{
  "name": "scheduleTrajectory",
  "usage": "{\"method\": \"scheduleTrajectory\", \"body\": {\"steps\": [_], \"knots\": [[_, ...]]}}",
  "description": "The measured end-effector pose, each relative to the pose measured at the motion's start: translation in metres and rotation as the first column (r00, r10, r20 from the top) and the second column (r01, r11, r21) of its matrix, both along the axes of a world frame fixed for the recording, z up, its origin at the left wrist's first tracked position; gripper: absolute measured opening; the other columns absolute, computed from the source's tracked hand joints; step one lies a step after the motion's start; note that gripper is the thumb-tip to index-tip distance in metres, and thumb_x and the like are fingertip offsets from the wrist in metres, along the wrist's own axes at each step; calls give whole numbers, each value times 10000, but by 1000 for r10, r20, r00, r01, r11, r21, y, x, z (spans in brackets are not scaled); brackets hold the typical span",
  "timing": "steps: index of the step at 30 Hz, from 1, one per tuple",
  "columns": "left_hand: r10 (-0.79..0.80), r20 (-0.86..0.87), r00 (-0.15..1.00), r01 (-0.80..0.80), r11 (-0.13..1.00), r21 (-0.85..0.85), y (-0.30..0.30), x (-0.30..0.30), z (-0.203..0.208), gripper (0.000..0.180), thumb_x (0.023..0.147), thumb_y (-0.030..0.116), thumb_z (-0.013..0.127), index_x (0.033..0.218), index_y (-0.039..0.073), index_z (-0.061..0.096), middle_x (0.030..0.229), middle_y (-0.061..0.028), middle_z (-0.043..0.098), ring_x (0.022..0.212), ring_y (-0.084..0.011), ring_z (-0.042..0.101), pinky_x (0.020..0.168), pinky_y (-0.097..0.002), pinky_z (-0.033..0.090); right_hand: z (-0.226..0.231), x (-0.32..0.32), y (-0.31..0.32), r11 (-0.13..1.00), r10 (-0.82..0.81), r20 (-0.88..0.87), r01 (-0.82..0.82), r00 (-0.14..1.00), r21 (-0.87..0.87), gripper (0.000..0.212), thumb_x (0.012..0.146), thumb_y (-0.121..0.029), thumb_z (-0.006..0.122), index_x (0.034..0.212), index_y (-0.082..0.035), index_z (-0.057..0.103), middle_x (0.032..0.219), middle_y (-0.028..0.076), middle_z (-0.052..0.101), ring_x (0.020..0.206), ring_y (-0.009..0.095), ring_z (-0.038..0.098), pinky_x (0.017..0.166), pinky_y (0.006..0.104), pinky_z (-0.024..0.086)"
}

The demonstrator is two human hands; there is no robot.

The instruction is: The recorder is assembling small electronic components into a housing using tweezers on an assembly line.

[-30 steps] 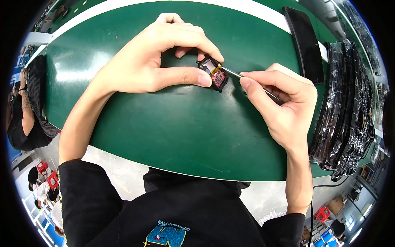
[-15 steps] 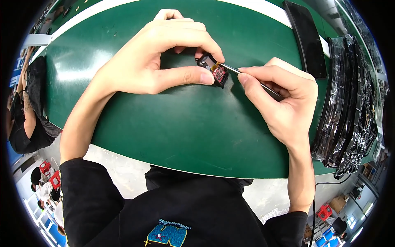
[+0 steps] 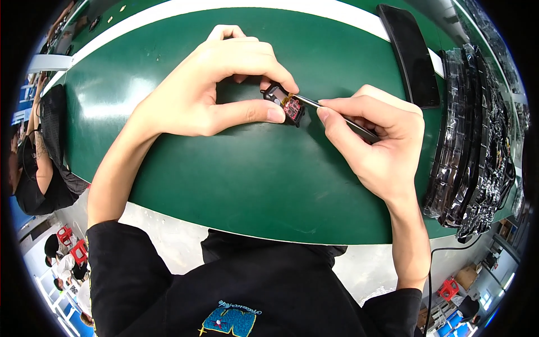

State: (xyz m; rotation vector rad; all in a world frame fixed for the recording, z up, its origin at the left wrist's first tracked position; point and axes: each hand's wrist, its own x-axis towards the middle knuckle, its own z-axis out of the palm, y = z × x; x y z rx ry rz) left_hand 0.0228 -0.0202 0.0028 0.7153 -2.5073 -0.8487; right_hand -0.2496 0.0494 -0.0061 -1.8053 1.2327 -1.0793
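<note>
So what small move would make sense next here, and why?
Probably a slight, gentle nudge of the thin metal tool by the right hand: its tip sits at the edge of the small black device, close to the yellow strip and red board, while the left hand braces the device between thumb and fingers.

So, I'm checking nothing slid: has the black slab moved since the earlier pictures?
No, no visible shift: the black slab lies across the white strip as before.

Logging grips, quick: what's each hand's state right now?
Left hand: closed, holding a small black device with an exposed red circuit board.
Right hand: closed, holding a slim metal tool.
</note>
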Motion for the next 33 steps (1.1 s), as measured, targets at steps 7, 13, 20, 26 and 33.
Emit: {"method": "scheduleTrajectory", "body": {"steps": [7, 13, 20, 26, 33], "knots": [[21, -38, 999, -21, 1000, 20, -1, 0, -2, 276, 907, 238, 897, 1159, 162, 814, 894, 51, 656, 841, -139, 526, 998, -345, 339, -2, -2, -4, 997, 48, -15, -49, 999, -56, 57, 874, 4, 818, 925, 13, 842, 661, 37, 652, 531, 73, 539, 500, 269, 380], [3, -10, 1000, -3, 999, -35, -3, -10, 11, 453, 806, 242, 969, 1210, 142, 788, 902, 42, 654, 874, -151, 574, 1025, -384, 349, 10, -14, -4, 998, -24, 37, 25, 999, -49, 84, 875, 22, 854, 958, 11, 862, 692, 28, 692, 586, 49, 570, 528, 237, 379], [151, -1, 988, -149, 976, -157, 12, -18, -2, 523, 645, 251, 971, 1098, 72, 780, 790, -15, 606, 791, -233, 583, 1019, -465, 389, -13, -14, -16, 984, -114, 288, 149, 951, -103, 70, 884, -26, 819, 940, 9, 844, 752, 85, 732, 622, 103, 634, 553, 292, 467], [267, -48, 963, -271, 949, -158, 11, -8, -25, 505, 576, 251, 934, 1015, 78, 752, 799, -19, 553, 804, -229, 473, 831, -382, 380, -16, -14, -18, 976, -130, 316, 177, 940, -124, 98, 873, -15, 785, 899, 79, 782, 753, 150, 700, 663, 196, 667, 595, 353, 487], [473, -320, 821, -284, 824, 490, -16, -3, -13, 596, 775, 398, 943, 1174, 36, 688, 997, 32, 606, 934, -102, 546, 793, -270, 406, -20, -12, -26, 958, -155, 340, 225, 927, -179, 101, 853, -5, 750, 804, 83, 752, 717, 183, 685, 635, 274, 680, 595, 405, 492]]}}
